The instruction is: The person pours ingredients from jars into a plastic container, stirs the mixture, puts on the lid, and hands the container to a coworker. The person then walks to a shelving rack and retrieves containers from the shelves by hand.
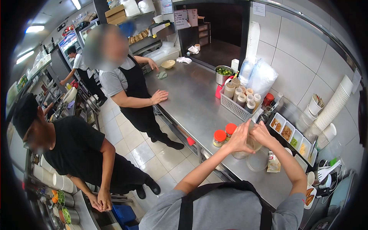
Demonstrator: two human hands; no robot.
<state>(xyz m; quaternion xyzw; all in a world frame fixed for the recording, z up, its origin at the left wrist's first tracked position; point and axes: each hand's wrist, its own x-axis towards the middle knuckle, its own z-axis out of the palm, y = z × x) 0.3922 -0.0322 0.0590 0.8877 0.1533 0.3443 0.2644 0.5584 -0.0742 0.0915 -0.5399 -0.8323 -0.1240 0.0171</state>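
Observation:
At the counter's front edge, my left hand curves round a clear container with something pale inside. From the other side, the fingers of my right hand close on its upper part. My hands hide much of the container, so its full shape is unclear. Just below them a translucent round lid lies on the steel. Beside my left hand stand two jars with orange-red lids, a nearer jar and a farther jar. A small printed packet is below my right wrist.
A grey basket of squeeze bottles stands by the wall, near a metal pot of green limes. White food trays and stacked paper cups line the right. One co-worker touches the steel counter; another person stands left.

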